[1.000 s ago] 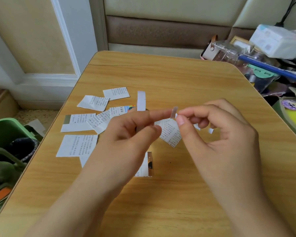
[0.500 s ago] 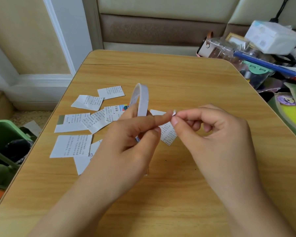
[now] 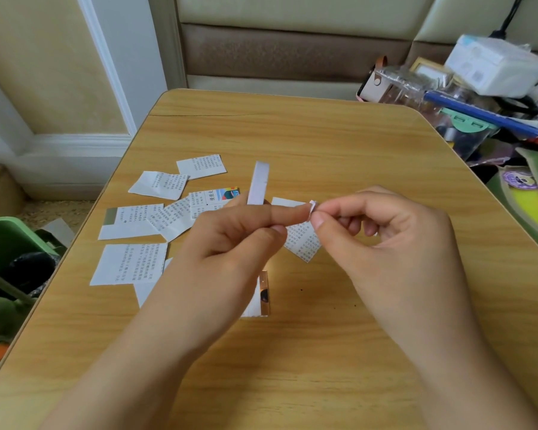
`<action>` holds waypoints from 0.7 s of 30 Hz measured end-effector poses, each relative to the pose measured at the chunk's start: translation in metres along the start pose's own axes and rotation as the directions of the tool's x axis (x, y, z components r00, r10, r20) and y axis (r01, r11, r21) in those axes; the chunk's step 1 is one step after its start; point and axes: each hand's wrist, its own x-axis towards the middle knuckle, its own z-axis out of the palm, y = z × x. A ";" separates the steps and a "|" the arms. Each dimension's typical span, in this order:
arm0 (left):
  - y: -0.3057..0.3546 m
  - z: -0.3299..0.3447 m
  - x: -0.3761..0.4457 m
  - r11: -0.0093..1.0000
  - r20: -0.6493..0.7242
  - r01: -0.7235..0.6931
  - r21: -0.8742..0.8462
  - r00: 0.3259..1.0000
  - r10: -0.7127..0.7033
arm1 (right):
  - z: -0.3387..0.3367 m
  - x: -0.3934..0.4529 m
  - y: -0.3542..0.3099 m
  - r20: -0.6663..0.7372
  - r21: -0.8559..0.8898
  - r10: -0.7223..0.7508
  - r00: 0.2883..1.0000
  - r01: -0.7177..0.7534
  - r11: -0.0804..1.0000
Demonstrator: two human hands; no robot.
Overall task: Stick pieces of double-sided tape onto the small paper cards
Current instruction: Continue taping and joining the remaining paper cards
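Observation:
My left hand point(image 3: 230, 246) grips a white roll of double-sided tape point(image 3: 258, 183), which stands edge-on above my fingers. Its forefinger and thumb reach right to the tape's free end point(image 3: 312, 207). My right hand point(image 3: 385, 240) pinches that small end between thumb and forefinger, fingertip to fingertip with the left. Both hands hover over the wooden table point(image 3: 292, 135). Several small printed paper cards point(image 3: 131, 263) lie on the table left of my hands, and one card point(image 3: 303, 243) lies just beneath the fingertips.
A cluttered heap of boxes, a blue bar and plastic packaging point(image 3: 466, 88) crowds the table's far right corner. A green bin point(image 3: 10, 243) stands on the floor at the left. Another card with a dark strip point(image 3: 261, 293) lies partly hidden under my left wrist.
The tape roll has turned from showing its ring to edge-on. My fingertips stay pinched together on the tape end, which now sticks up a little between them.

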 end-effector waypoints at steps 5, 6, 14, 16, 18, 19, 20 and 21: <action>0.000 0.000 0.000 0.998 0.003 0.020 -0.051 1.000 -0.020 | -0.001 0.000 0.000 0.001 0.010 -0.007 1.000 0.007 1.000; 0.000 -0.001 0.000 0.998 0.009 0.022 -0.053 1.000 -0.022 | -0.001 0.000 0.000 0.006 0.012 -0.006 1.000 0.006 1.000; -0.002 -0.001 0.000 0.998 0.006 -0.016 0.059 1.000 0.016 | -0.001 0.000 0.001 0.020 0.015 0.033 0.999 -0.033 0.999; -0.002 -0.001 -0.001 0.998 0.007 -0.021 0.056 1.000 0.020 | -0.001 0.001 0.002 0.030 0.027 0.037 0.999 -0.038 0.999; -0.002 -0.001 -0.001 0.998 0.004 -0.020 0.062 1.000 0.020 | -0.002 0.001 0.002 0.038 0.039 0.041 0.998 -0.043 0.998; -0.003 -0.002 -0.001 0.998 0.003 -0.018 0.065 1.000 0.018 | -0.002 0.001 0.001 0.041 0.046 0.044 0.998 -0.045 0.998; -0.003 -0.002 0.000 0.998 0.003 -0.015 0.066 1.000 0.015 | -0.003 0.001 0.001 0.043 0.052 0.046 0.998 -0.048 0.997; -0.003 -0.001 0.000 0.998 0.002 -0.013 0.067 1.000 0.013 | -0.003 0.000 0.001 0.043 0.057 0.046 0.998 -0.049 0.997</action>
